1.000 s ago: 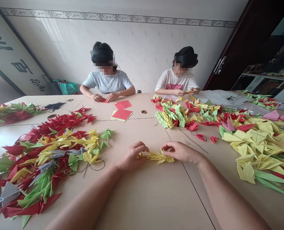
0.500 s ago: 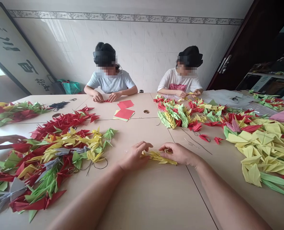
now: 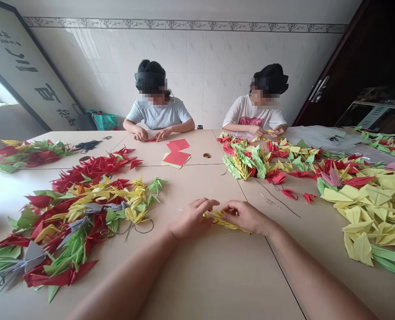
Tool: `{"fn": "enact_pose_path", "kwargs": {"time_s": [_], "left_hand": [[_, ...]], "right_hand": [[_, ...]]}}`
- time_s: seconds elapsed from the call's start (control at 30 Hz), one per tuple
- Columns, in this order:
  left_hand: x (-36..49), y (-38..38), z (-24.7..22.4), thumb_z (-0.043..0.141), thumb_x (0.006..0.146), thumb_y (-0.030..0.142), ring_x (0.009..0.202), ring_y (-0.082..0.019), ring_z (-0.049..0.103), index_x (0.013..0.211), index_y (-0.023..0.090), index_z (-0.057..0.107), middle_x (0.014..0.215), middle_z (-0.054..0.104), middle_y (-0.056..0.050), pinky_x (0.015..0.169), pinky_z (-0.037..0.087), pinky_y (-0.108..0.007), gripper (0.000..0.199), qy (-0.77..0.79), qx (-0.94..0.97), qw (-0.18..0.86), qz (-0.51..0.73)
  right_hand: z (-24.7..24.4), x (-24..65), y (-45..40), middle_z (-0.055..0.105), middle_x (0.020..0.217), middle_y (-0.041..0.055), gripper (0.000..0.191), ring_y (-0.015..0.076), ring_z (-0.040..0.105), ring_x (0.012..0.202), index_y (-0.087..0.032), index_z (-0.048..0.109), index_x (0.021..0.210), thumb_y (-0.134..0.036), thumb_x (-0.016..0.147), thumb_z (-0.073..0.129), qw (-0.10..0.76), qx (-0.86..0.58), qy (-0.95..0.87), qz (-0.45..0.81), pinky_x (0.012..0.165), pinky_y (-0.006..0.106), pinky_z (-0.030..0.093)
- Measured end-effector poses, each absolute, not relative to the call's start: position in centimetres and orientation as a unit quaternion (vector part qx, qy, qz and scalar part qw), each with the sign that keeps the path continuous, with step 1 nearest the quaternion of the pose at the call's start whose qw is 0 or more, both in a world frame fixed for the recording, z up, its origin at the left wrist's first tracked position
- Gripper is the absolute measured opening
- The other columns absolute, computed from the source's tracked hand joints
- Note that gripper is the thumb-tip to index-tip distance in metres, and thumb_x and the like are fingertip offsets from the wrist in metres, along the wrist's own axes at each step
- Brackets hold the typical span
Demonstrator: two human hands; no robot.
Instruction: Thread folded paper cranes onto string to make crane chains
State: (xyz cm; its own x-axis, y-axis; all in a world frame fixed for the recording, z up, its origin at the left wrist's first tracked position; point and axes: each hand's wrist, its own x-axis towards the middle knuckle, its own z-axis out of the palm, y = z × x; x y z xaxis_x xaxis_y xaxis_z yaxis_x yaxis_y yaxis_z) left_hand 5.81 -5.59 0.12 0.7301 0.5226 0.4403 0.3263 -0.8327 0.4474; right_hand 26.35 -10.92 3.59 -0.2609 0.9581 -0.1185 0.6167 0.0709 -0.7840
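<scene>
Yellow folded paper cranes (image 3: pixel 229 223), bunched closely in a row, lie on the table in front of me. My left hand (image 3: pixel 195 218) curls round their left end, its index finger arched above them. With bent fingers and thumb, my right hand (image 3: pixel 245 216) pinches the row near its middle, close to the left fingertips. The right end of the row pokes out below my right hand. My fingers cover part of the paper, and no thread can be made out in it.
Strings of red, yellow, green and grey paper cranes (image 3: pixel 73 222) spread on the left. Yellow cranes (image 3: pixel 364 200) heap up on the right. Red paper squares (image 3: pixel 177 158), a needle-like tool (image 3: pixel 269 201) and dark thread lie ahead. Two people (image 3: pixel 159 106) fold paper across the table.
My right hand has drawn slightly nearer my left on the yellow cranes. Another person's hand at the far left has left the cranes there. The whole view has shifted a little.
</scene>
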Motion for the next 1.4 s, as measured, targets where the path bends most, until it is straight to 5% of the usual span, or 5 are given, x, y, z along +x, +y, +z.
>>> {"fn": "enact_pose_path", "kwargs": {"time_s": [0.27, 0.47, 0.63, 0.9, 1.4], "left_hand": [[6.1, -6.1, 0.4, 0.052, 0.077, 0.013, 0.085, -0.015, 0.058, 0.116, 0.023, 0.046, 0.095, 0.059, -0.003, 0.079, 0.047, -0.03, 0.041, 0.225, 0.916, 0.189, 0.272], [4.5, -5.1, 1.8, 0.067, 0.07, 0.029, 0.107, -0.02, 0.051, 0.128, 0.024, 0.038, 0.115, 0.055, -0.008, 0.087, 0.046, -0.033, 0.064, 0.278, 0.845, 0.379, 0.256], [2.9, -3.3, 2.2, 0.058, 0.073, 0.021, 0.085, -0.016, 0.056, 0.105, 0.018, 0.054, 0.096, 0.06, -0.005, 0.071, 0.048, -0.028, 0.032, 0.314, 0.781, 0.511, 0.174], [3.1, -3.3, 1.3, 0.058, 0.066, 0.013, 0.071, -0.013, 0.055, 0.094, 0.016, 0.061, 0.081, 0.061, -0.002, 0.062, 0.044, -0.024, 0.028, 0.307, 0.804, 0.49, 0.138], [3.1, -3.4, 1.5, 0.064, 0.072, 0.035, 0.075, -0.013, 0.056, 0.091, 0.017, 0.062, 0.086, 0.062, -0.002, 0.064, 0.045, -0.023, 0.026, 0.299, 0.829, 0.453, 0.133]], "right_hand": [[3.7, 25.3, -11.1, 0.066, 0.085, 0.0021, 0.032, 0.0176, 0.059, 0.075, -0.021, 0.067, 0.088, -0.05, 0.081, 0.054, 0.244, -0.563, -0.719, 0.326, 0.066, 0.027, 0.044], [3.8, 25.6, -11.1, 0.064, 0.076, 0.0011, 0.026, 0.0162, 0.057, 0.068, -0.021, 0.063, 0.082, -0.045, 0.079, 0.055, 0.218, -0.589, -0.715, 0.307, 0.059, 0.026, 0.043], [3.8, 26.0, -11.0, 0.068, 0.088, 0.0027, 0.025, 0.0197, 0.061, 0.08, -0.024, 0.064, 0.089, -0.045, 0.08, 0.054, 0.201, -0.594, -0.73, 0.271, 0.069, 0.03, 0.046], [4.0, 24.8, -11.7, 0.055, 0.126, 0.0074, 0.029, 0.0278, 0.043, 0.123, -0.029, 0.063, 0.105, -0.04, 0.078, 0.062, 0.218, -0.485, -0.842, 0.089, 0.1, 0.045, 0.034], [4.3, 24.1, -12.2, 0.05, 0.135, 0.0077, 0.04, 0.0314, 0.033, 0.131, -0.035, 0.06, 0.117, -0.044, 0.078, 0.062, 0.137, -0.472, -0.867, 0.077, 0.107, 0.057, 0.017]]}}
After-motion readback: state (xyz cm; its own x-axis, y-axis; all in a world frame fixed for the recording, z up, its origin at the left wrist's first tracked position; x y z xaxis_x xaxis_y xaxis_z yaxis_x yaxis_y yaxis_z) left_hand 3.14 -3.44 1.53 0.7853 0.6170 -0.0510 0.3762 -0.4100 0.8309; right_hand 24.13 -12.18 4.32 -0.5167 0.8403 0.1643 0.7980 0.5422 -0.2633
